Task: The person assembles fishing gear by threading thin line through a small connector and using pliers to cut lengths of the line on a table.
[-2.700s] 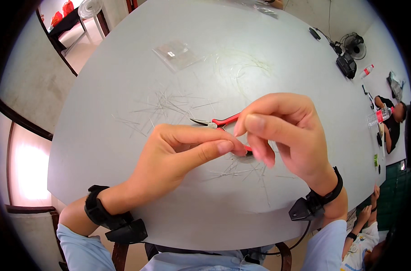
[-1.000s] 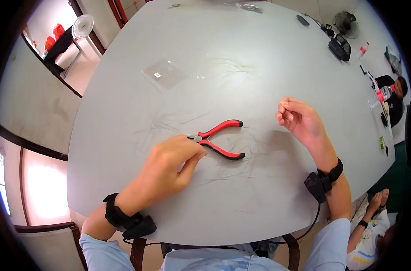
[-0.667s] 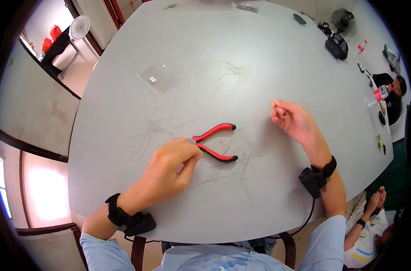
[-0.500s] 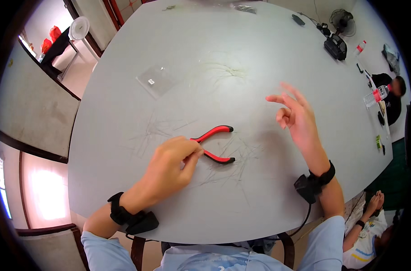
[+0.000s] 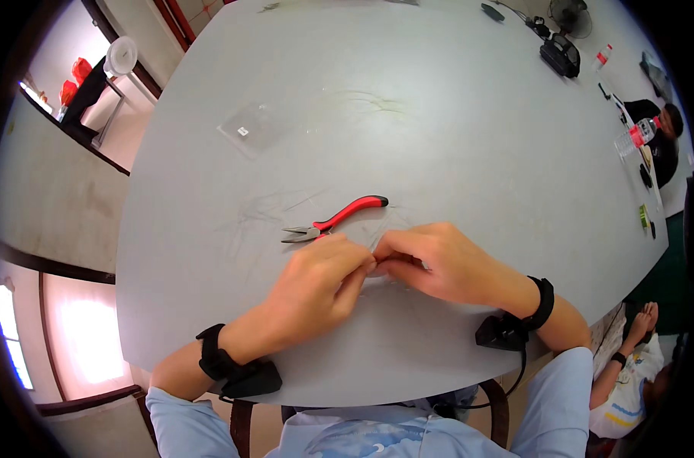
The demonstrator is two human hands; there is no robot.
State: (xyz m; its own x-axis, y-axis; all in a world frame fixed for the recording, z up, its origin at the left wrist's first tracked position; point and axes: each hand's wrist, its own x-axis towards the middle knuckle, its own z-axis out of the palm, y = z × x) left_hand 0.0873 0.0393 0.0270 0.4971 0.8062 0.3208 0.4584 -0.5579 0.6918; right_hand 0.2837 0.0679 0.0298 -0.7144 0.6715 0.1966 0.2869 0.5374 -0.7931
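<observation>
Over the near middle of the grey table (image 5: 454,160), my left hand (image 5: 313,286) and my right hand (image 5: 442,263) meet at their fingertips. Both are closed in a pinch. Whatever is between the fingertips is too small or hidden to make out. Just beyond my left hand lie needle-nose pliers (image 5: 353,210) with red and black handles, their jaws spread and pointing left. My hands cover the nearer handle. Thin, wire-like pieces (image 5: 267,217) are scattered left of the pliers, and others show faintly around my right fingers.
A clear plastic bag (image 5: 249,131) with a small white label lies farther left. Pale thin strands (image 5: 374,101) rest beyond the pliers. A black case (image 5: 561,57) and a bottle with a red label (image 5: 635,139) stand toward the right edge. Two other people are at the right.
My right hand has come down and left from its raised, spread pose, and its fingers now meet my left fingertips. My left hand has shifted slightly right and now covers the pliers' nearer handle.
</observation>
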